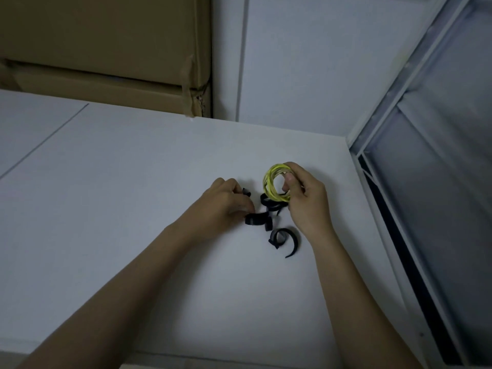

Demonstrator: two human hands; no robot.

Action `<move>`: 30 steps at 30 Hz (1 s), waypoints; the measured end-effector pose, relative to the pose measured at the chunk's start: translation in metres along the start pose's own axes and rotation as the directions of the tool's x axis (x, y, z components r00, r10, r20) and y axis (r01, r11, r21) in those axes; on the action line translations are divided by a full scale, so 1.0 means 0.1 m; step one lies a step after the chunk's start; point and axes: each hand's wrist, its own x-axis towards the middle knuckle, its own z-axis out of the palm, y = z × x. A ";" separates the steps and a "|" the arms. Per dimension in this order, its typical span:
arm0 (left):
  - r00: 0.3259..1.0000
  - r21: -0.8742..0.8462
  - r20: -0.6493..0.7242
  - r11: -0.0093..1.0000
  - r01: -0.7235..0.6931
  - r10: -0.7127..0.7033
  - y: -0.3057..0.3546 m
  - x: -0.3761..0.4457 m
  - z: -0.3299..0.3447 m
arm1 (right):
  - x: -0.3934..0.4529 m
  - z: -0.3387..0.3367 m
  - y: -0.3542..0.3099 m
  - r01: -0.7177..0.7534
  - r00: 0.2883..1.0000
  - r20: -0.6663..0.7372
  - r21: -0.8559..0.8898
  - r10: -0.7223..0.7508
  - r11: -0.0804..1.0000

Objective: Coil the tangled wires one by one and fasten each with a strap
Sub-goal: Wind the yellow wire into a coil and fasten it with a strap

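Right hand [306, 201]: fingers and thumb curled round a coiled yellow wire [274, 186], held just above the white table [133, 169]. Left hand [229, 202]: pinches one black strap [257, 219]. Further black straps [285, 239] lie loose between the hands.

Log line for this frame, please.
step: picking strap | right hand: holds yellow coil | left hand: grips black strap | loose strap on table
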 end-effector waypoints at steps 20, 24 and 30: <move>0.966 0.076 -0.214 0.983 0.167 -0.147 0.09 0.41 -0.14 | 0.20 0.11 -0.28 -0.217 0.976 0.121 0.522 0.181 0.825; 0.957 0.149 -0.258 0.973 0.176 -0.133 0.06 0.44 -0.09 | 0.28 0.18 -0.24 -0.180 0.983 0.102 0.484 0.150 0.856; 0.915 0.139 -0.367 0.962 0.235 -0.170 -0.10 0.42 -0.16 | 0.46 0.05 -0.22 -0.107 0.994 0.022 0.345 0.106 0.933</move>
